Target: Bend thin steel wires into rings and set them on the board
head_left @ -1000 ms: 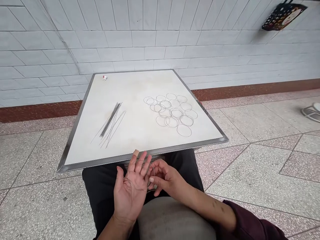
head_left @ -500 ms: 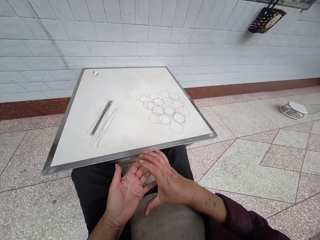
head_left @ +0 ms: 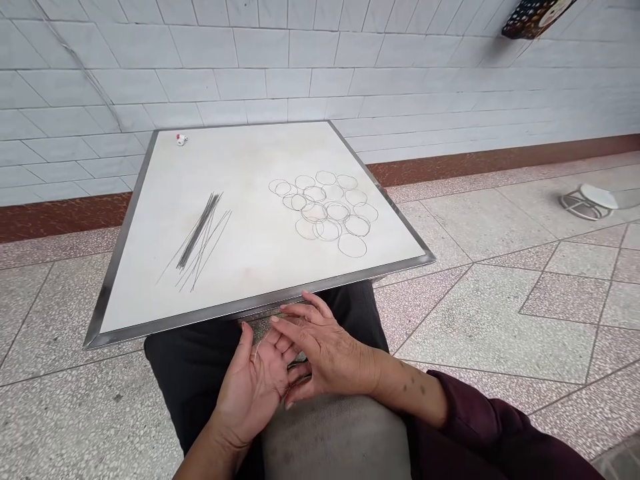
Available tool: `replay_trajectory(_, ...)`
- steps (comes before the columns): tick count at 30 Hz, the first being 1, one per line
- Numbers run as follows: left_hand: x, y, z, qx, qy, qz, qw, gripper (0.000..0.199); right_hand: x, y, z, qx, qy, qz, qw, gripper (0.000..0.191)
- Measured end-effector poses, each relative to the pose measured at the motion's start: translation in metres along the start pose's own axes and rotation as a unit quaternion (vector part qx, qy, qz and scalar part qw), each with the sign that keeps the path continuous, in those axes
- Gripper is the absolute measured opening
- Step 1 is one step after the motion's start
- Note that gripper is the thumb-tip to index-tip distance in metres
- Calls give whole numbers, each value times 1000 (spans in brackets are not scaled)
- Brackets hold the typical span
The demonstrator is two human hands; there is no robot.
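A thin wire ring point(head_left: 257, 348) lies across the palm of my left hand point(head_left: 255, 387), which is turned up with the thumb raised and the fingers partly bent. From the right, my right hand point(head_left: 333, 353) curves over the ring's far side, its fingertips and thumb close to the left fingers. Much of the wire is hidden behind the right fingers. Both hands are over my lap, just below the near edge of the white table point(head_left: 240, 160). Several wire rings point(head_left: 327, 212) overlap on its right half. On the left rests a bundle of straight wires point(head_left: 197, 233), a few of them splayed.
A small white-and-red object point(head_left: 181, 140) sits at the table's far left corner. The metal table edge point(head_left: 260, 307) runs just beyond my hands. A tiled wall stands behind; a low round stool point(head_left: 590, 202) is on the floor at right, and a patterned bag point(head_left: 537, 19) hangs above.
My right thumb and fingers have closed in toward the left palm around the ring. The left thumb has shifted slightly right. The view has tilted down a little; the things on the table have stayed put.
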State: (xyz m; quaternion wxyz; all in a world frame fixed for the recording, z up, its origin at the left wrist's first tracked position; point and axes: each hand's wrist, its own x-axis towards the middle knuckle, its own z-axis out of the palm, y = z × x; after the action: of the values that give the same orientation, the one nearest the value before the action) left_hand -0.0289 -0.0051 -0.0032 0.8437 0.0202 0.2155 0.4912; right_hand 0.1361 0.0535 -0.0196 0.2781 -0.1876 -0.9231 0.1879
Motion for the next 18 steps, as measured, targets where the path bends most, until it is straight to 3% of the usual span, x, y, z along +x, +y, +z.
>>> replay_trajectory(4, 0, 0, -2, 22, 5, -15, 1000, 76, 4, -2, -5, 18, -3, 0, 1000, 92)
replay_trajectory(10, 0, -2, -10, 76, -7, -37, 996, 72, 14, 6, -8, 57, 67, 37, 995, 23)
replay_trajectory(18, 1, -2, -7, 116, -3, -39, 993, 75, 21, 5, -11, 107, 35, 61, 992, 10)
